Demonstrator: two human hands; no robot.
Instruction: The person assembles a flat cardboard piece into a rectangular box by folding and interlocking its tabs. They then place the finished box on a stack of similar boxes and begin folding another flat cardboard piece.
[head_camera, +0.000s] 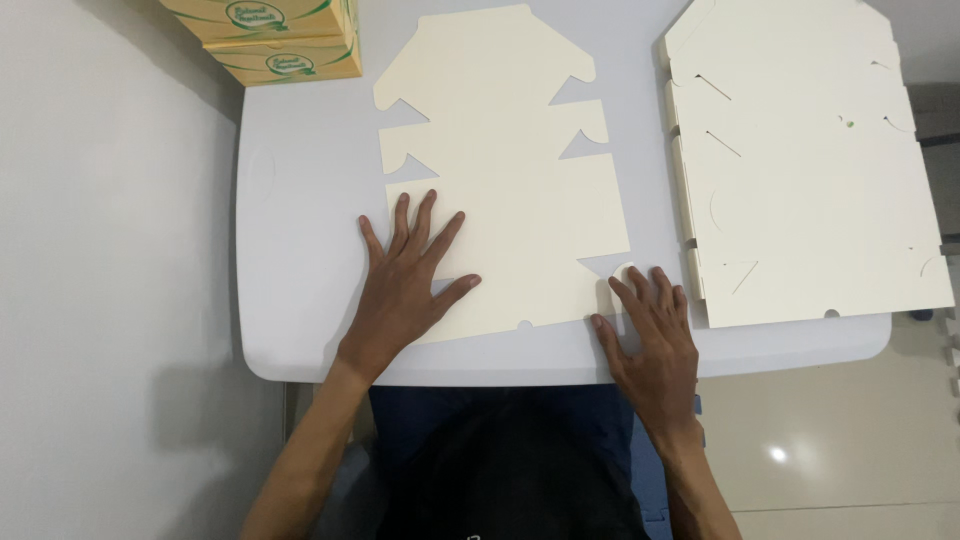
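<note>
Two hands lie flat on one cardboard blank (500, 190). The fingers (420, 225) of the left hand (400, 290) are spread wide and pressed down on the near left part of the sheet, the thumb stretched toward the middle. The right hand (650, 330) has its fingers close together, open and flat, their tips resting on the near right corner beside a small round notch; nothing is pinched.

The blank looks light, thin and quite stiff, but I think it bends easily along its cuts and slides on the smooth table (290, 250). The best hold is probably at an edge or a flap, between thumb and fingers.

It is pale cream, die-cut, with pointed flaps at the far end and notches on the sides. It lies unfolded in the middle of the white table. A stack (800, 170) of similar blanks is to its right, and yellow boxes (270, 35) stand at the far left corner.
</note>
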